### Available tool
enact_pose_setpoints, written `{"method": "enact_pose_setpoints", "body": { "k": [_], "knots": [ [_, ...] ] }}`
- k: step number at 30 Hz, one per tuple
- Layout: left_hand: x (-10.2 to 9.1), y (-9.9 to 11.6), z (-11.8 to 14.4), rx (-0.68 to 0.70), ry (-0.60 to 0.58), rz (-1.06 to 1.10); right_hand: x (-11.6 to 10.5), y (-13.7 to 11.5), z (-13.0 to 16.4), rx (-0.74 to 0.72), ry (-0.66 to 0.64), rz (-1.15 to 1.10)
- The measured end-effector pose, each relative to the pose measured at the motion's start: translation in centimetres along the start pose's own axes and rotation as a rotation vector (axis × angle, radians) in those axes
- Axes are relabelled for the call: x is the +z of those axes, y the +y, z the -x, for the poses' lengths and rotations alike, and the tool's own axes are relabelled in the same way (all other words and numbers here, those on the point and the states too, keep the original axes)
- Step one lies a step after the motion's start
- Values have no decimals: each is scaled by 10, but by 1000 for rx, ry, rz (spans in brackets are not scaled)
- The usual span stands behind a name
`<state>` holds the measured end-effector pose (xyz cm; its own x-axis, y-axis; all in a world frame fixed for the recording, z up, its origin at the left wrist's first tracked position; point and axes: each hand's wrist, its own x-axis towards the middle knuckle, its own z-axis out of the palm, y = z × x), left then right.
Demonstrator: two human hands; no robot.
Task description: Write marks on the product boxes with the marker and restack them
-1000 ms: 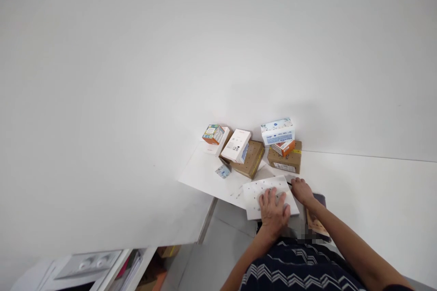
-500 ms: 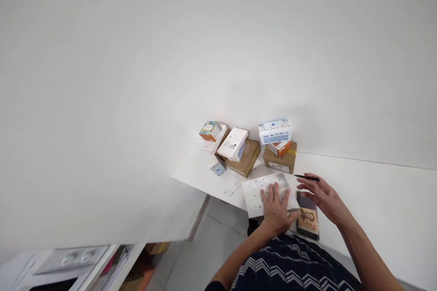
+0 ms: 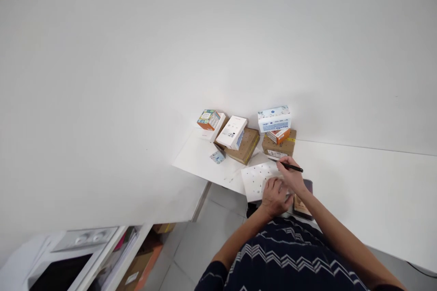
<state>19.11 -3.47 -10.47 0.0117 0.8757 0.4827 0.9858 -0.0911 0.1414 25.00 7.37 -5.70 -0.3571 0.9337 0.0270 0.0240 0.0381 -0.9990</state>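
A white sheet or flat card [image 3: 254,181] with rows of small dark dots lies at the table's front edge. My left hand [image 3: 274,198] rests on its right part with fingers curled, and something pale and shiny shows between fingers and thumb, too hidden to name. Just above it, my right hand [image 3: 292,175] is closed on a slim black pen-like tool [image 3: 292,166], whose thin tip points left over the sheet's far edge. Whether it is a pen or a craft knife I cannot tell. Partly under my right forearm lies a dark purple case [image 3: 308,186] with a banknote [image 3: 300,207] on it.
Brown cardboard boxes [image 3: 246,148] stand behind the sheet, with a white box [image 3: 232,132] leaning on top. A blue-white carton [image 3: 274,119] sits on an orange box [image 3: 278,136]. An orange-green box [image 3: 208,119] and a small patterned piece [image 3: 217,157] are at left.
My right hand has moved left from beside the sheet to over its far right corner, bringing the black tool. My left hand's spread fingers have curled. The view has shifted slightly.
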Motion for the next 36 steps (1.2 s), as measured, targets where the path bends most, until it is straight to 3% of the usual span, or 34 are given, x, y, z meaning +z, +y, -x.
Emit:
{"method": "enact_pose_setpoints", "body": {
  "k": [3,6,10,18,36],
  "knots": [
    [0,-1,1,5,32,39,9,17,1,-11,52,52],
    [1,-1,1,-7,49,50,9,24,2,-23,-11,101],
    [3,-1,3,-16,66,69,6,24,1,-81,-86,180],
    [2,-2,6,-16,58,70,8,30,-6,-155,-82,288],
    [1,-2,3,-6,82,32,9,37,-9,-161,-126,317]
  ]
}}
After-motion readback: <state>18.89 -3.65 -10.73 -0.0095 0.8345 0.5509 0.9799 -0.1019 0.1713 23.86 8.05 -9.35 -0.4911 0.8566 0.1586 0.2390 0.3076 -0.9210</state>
